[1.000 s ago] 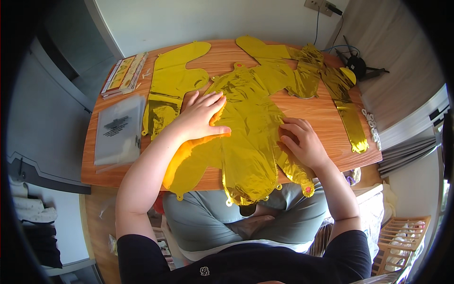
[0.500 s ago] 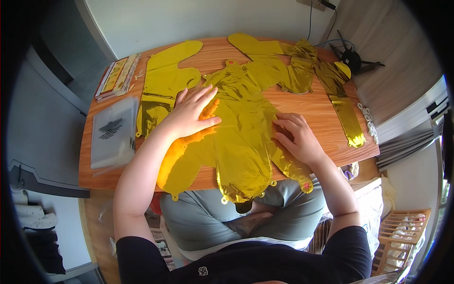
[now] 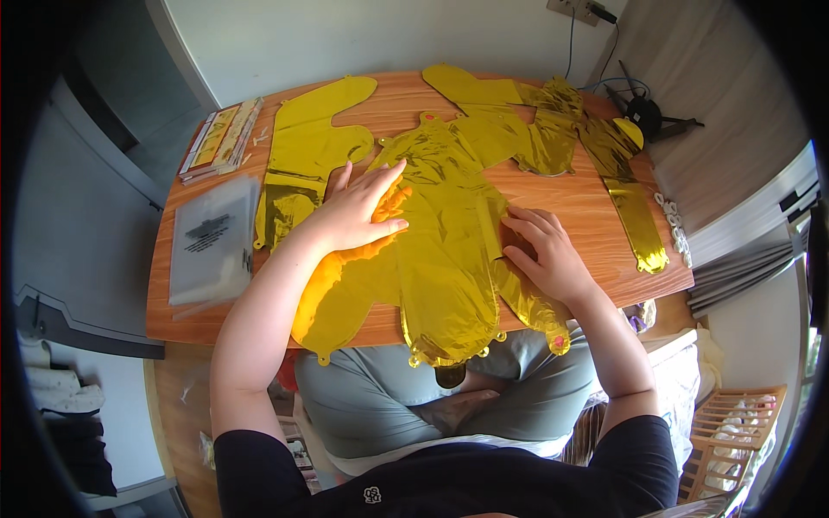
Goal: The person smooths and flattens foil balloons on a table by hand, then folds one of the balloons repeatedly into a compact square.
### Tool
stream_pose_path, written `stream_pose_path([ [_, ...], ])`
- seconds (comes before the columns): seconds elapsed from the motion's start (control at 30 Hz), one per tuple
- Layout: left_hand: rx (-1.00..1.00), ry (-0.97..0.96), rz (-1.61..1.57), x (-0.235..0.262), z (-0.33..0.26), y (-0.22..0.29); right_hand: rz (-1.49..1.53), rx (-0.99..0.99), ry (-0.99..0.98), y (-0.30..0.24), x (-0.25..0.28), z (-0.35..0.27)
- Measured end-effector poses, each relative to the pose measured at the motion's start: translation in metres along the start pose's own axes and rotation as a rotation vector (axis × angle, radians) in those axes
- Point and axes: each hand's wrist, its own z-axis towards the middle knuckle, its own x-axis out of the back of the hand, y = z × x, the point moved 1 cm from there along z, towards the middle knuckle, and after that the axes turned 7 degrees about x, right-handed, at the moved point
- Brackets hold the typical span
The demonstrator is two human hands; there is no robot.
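A large uninflated gold foil balloon (image 3: 445,237) lies spread over the middle of the table, its near lobes hanging past the front edge above my lap. Small ringed tabs dot its rim. My left hand (image 3: 358,207) rests on its left part, palm down with the fingers stretched out; its orange reflection shows in the foil. On the right edge of the same balloon lies my right hand (image 3: 546,255), fingers apart and slightly bent, thumb on the foil. Neither hand grips anything that I can see.
Another flat gold foil balloon (image 3: 302,142) lies at the left, and more gold foil (image 3: 548,134) stretches along the far right. Books (image 3: 220,138) and clear plastic sleeves (image 3: 211,242) lie at the left edge. White rings (image 3: 673,224) and a black router (image 3: 641,110) are at the right.
The view has shifted slightly. Both hands stay at nearly the same places on the foil, and the balloon keeps its layout.
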Motion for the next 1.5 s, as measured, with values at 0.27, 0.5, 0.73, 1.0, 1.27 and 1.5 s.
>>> stream_pose_path([
  [0.27, -0.009, -0.064, 0.056, -0.004, 0.008, -0.013, 0.066, -0.041, 0.016, 0.004, -0.001, 0.002],
  [0.5, -0.03, -0.023, 0.029, -0.007, 0.007, -0.011, 0.104, -0.067, -0.007, 0.003, 0.004, 0.003],
  [0.73, 0.146, 0.156, 0.113, -0.004, 0.0, -0.005, 0.108, -0.073, -0.034, -0.002, 0.004, 0.004],
  [1.0, 0.09, 0.174, 0.146, 0.008, -0.008, -0.01, 0.138, -0.074, -0.007, 0.008, 0.003, 0.004],
  [1.27, 0.034, -0.029, 0.206, -0.007, 0.0, -0.015, 0.838, -0.316, 0.109, 0.033, 0.006, -0.002],
  [1.5, 0.021, -0.018, 0.106, -0.004, 0.0, -0.017, 1.487, -0.524, 0.525, 0.069, 0.013, -0.011],
])
